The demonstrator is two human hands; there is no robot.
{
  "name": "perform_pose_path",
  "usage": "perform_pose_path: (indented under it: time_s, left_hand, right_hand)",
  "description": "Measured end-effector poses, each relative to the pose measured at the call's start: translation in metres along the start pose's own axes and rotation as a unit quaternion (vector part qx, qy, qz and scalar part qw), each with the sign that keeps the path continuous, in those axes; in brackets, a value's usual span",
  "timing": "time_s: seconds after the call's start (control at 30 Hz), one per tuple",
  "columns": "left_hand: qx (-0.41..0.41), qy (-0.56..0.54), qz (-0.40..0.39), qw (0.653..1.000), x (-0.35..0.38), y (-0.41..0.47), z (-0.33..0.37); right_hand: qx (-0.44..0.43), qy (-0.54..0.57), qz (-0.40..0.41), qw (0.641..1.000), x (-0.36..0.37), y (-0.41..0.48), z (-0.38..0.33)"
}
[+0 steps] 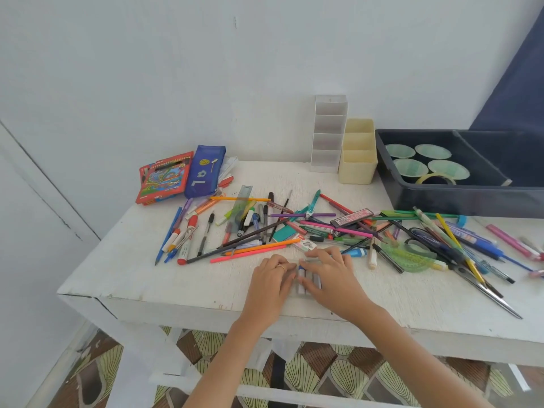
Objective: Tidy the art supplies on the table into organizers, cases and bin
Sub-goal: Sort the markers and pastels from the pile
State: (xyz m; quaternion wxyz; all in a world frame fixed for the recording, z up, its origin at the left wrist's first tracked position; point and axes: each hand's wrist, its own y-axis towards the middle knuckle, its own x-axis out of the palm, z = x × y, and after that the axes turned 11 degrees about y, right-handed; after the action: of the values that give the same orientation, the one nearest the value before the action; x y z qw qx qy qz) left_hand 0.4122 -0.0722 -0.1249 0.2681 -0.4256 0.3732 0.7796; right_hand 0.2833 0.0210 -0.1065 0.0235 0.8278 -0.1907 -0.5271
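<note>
A small pack of grey-white sticks (307,281) lies near the front edge of the white table (176,275). My left hand (270,282) grips its left side with curled fingers. My right hand (331,278) holds its right side between thumb and fingers and hides part of it. Behind the hands sprawls a pile of pens, pencils and markers (265,231). A white tiered organizer (328,134) and a cream organizer (357,154) stand at the back. A dark bin (441,198) sits at the back right.
An orange coloured-pencil box (163,181) and a blue pencil case (204,172) lie at the back left. The bin holds green paper cups (432,151) and a tape roll (435,178). A green protractor (409,257) and scissors (485,287) lie among pens on the right.
</note>
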Motion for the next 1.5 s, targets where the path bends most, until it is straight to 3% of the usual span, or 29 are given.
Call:
perform_pose_path:
  time_s: [0.13, 0.33, 0.63, 0.8, 0.93, 1.23, 1.37, 1.5]
  left_hand:
    - [-0.086, -0.085, 0.045, 0.992, -0.015, 0.001, 0.004]
    - [-0.146, -0.098, 0.131, 0.976, -0.045, -0.003, -0.011]
    - [-0.299, -0.087, 0.215, 0.926, -0.096, -0.010, -0.108]
    - [-0.301, -0.052, 0.163, 0.938, -0.114, 0.004, -0.169]
    - [-0.291, -0.058, 0.077, 0.952, -0.112, 0.016, -0.196]
    - [-0.295, -0.060, 0.008, 0.953, -0.118, 0.028, -0.232]
    - [-0.255, 0.080, -0.078, 0.960, -0.127, 0.034, -0.233]
    - [-0.207, 0.152, -0.111, 0.960, -0.132, 0.038, -0.232]
  right_hand:
    - [0.013, 0.075, 0.020, 0.997, -0.003, 0.005, -0.008]
    - [-0.010, 0.173, -0.001, 0.985, 0.002, 0.024, -0.030]
    - [-0.099, 0.213, -0.038, 0.971, 0.039, 0.076, -0.100]
    - [-0.076, 0.236, -0.036, 0.968, 0.060, 0.118, -0.141]
    - [-0.071, 0.224, -0.020, 0.972, 0.080, 0.148, -0.161]
    - [-0.082, 0.070, -0.185, 0.977, 0.098, 0.193, -0.176]
    - [-0.086, -0.005, -0.198, 0.976, 0.100, 0.202, -0.183]
    - [-0.096, -0.030, -0.187, 0.977, 0.104, 0.208, -0.189]
